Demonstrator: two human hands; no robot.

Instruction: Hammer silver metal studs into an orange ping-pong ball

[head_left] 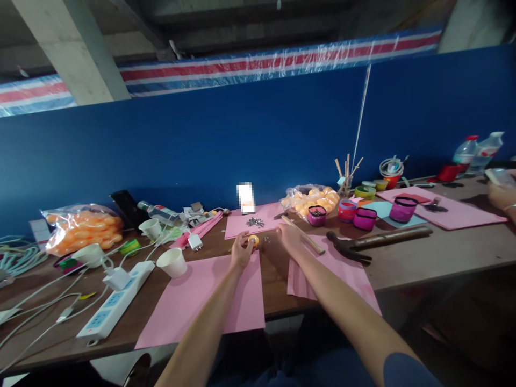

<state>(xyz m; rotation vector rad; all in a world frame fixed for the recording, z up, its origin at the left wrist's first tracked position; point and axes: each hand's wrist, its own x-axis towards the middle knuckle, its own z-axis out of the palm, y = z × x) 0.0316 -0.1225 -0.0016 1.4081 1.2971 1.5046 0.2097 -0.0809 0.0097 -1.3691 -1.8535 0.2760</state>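
Observation:
My left hand (241, 251) is closed around the edge of a small orange-yellow ball (253, 239), its thumb and fingers pinching it just above the table. My right hand (288, 237) is curled beside the wooden handle of a small hammer (308, 238); its fingertips are hidden, so what they hold I cannot make out. Beyond the hands, a pile of small metal pieces (255, 222) lies on a pink sheet (234, 228). A few tiny bits lie between the hands. Under my left forearm is another pink sheet (201, 290).
A claw hammer (387, 238) lies at the right near purple containers (365, 219). Bags of orange balls (84, 231) stand left and behind. A power strip (115, 303), cables and a white cup (172, 262) occupy the left. Another person's hand (502, 188) shows far right.

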